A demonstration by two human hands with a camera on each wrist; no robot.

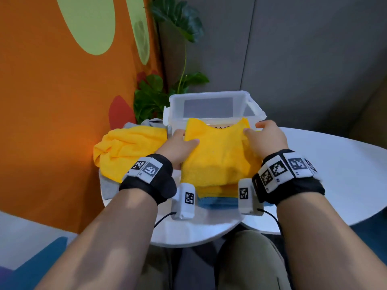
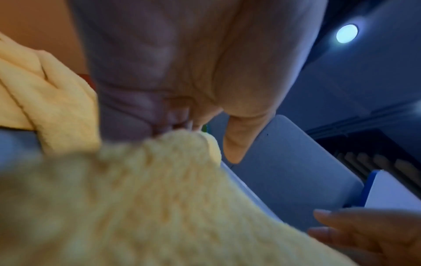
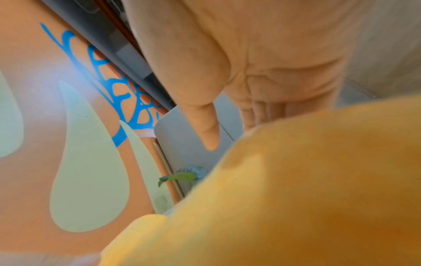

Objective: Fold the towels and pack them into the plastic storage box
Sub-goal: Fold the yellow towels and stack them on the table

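A folded yellow towel (image 1: pixel 217 160) tops a stack, with another yellow layer and a blue towel (image 1: pixel 217 203) under it, on the white table in front of the clear plastic storage box (image 1: pixel 209 95). My left hand (image 1: pixel 186 138) grips the stack's left side, thumb on top. At the right side, my right hand (image 1: pixel 254 129) holds it with the thumb on top and the fingers past the far corner. The left wrist view shows fingers (image 2: pixel 168 115) tucked behind the towel (image 2: pixel 159 198). In the right wrist view the thumb (image 3: pixel 209 129) sticks out above the towel (image 3: pixel 296 189).
A crumpled yellow towel (image 1: pixel 127 147) and a grey towel (image 1: pixel 152 122) lie to the left of the box. A potted plant (image 1: pixel 150 95) stands behind them against the orange wall. The round white table (image 1: pixel 335 174) extends to the right.
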